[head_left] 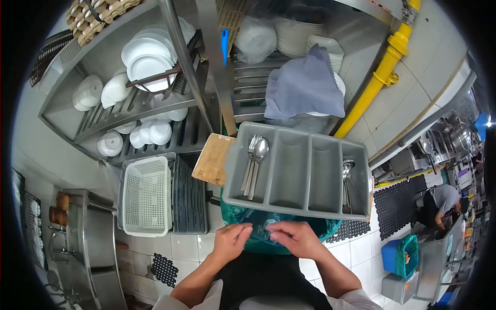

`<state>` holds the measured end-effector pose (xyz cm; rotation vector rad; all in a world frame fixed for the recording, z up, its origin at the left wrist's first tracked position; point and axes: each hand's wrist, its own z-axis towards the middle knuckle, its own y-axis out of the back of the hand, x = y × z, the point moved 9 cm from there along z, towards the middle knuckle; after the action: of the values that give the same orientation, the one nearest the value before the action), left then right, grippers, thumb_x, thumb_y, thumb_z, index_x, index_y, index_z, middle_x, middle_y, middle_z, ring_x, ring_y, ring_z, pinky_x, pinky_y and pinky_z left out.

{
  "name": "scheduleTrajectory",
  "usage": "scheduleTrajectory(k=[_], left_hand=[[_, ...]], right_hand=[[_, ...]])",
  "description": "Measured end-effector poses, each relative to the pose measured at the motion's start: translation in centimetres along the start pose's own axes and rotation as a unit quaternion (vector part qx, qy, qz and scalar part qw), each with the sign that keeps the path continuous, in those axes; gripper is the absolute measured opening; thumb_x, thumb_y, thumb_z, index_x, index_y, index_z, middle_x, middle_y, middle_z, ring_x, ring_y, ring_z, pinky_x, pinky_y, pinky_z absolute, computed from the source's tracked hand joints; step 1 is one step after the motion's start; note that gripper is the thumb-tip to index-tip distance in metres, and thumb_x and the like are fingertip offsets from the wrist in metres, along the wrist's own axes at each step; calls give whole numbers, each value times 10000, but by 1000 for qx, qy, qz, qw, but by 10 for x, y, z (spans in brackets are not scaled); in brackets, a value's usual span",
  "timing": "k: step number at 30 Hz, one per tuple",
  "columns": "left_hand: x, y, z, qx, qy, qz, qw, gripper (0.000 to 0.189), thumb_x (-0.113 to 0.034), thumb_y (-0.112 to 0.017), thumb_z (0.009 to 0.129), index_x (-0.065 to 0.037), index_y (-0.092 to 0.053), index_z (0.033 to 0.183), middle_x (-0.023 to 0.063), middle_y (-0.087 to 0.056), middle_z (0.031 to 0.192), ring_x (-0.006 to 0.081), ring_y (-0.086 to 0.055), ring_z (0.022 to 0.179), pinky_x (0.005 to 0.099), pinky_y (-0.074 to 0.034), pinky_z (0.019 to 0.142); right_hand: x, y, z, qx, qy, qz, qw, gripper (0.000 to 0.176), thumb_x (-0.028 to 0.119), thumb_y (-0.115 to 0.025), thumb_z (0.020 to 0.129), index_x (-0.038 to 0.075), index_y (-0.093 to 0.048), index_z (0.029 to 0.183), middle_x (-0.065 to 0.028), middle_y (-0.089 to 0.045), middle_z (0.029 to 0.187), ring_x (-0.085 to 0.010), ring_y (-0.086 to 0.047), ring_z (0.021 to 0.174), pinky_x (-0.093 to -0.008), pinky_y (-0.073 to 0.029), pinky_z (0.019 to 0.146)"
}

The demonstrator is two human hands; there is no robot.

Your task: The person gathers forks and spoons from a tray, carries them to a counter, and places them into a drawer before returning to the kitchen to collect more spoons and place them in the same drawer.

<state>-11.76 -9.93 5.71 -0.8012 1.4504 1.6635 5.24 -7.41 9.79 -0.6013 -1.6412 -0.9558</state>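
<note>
Tray (289,165) is faced by half-curled left hand (229,243) and right hand (298,238); any pinched item cannot be told. Cutlery (261,151) is untouched; for pick-up, opening would be needed.

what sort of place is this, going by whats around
Probably a commercial kitchen, perhaps its dish storage area: white plates are stacked on metal shelves, a grey divided tray holds cutlery, and another person bends beside a counter in the background.

L hand (231,242) & R hand (298,239) apart, nr grey tray (290,173), w/ cutlery (261,150), green bag (236,215) below
</note>
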Motion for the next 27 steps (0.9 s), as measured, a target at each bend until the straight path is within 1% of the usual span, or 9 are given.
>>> scheduleTrajectory(k=[3,8,10,11,14,16,19,22,27], left_hand=[[-6,7,13,0,-66,-28,997,138,-110,-615,862,-6,-674,929,121,-656,721,201,-649,603,289,-498,569],[12,20,33,20,-21,-128,991,137,-105,-613,865,-2,-666,938,109,-652,707,168,-657,633,266,-492,578],[12,30,39,22,-24,-155,987,139,-105,-607,872,1,-663,942,99,-653,706,151,-653,640,258,-490,582],[15,34,40,24,-19,-177,984,141,-106,-602,878,3,-660,946,89,-653,705,134,-649,647,250,-487,586],[41,35,36,44,27,-239,970,145,-109,-585,896,5,-654,954,60,-652,715,112,-636,668,235,-477,612],[61,33,29,61,72,-282,955,151,-111,-579,904,7,-649,966,50,-649,729,104,-628,681,229,-471,626],[81,38,24,82,126,-330,932,161,-121,-568,915,5,-641,983,33,-643,741,91,-621,696,218,-460,639],[94,40,26,93,145,-353,920,163,-128,-563,919,0,-638,986,26,-638,740,84,-617,699,210,-451,634],[99,46,36,78,153,-371,913,171,-132,-571,917,2,-627,1008,39,-643,774,103,-629,709,228,-478,673]], right_hand=[[30,-1,48,-119,63,-138,981,282,123,-609,873,34,-597,1140,-117,-671,890,-167,-646,772,-282,-502,693],[-63,-13,157,-244,-54,-26,968,581,112,-600,848,4,-363,1367,-153,-545,1204,-225,-528,1080,-311,-407,921],[-116,-14,174,-291,-164,245,910,664,126,-604,837,-39,-285,1396,-169,-473,1283,-254,-455,1176,-322,-336,1000],[-123,-14,181,-294,-164,241,910,664,126,-604,837,-39,-285,1396,-169,-473,1283,-254,-455,1176,-322,-336,1000],[-140,2,182,-359,-228,130,896,523,166,-629,817,-63,-461,1256,-189,-573,1149,-296,-569,1008,-342,-453,850],[-158,-12,189,-258,-307,245,883,302,166,-621,835,-41,-577,1052,-136,-621,898,-232,-595,786,-349,-481,660],[-177,-25,204,-250,-272,401,838,115,142,-602,861,28,-603,880,-56,-573,698,-170,-540,598,-332,-437,508],[-170,-30,210,-209,-243,463,826,81,120,-580,886,42,-596,898,-43,-564,673,-171,-537,566,-335,-448,490],[-131,-19,194,-232,-228,380,866,92,129,-537,917,55,-591,923,-36,-572,707,-146,-542,581,-291,-470,514]])
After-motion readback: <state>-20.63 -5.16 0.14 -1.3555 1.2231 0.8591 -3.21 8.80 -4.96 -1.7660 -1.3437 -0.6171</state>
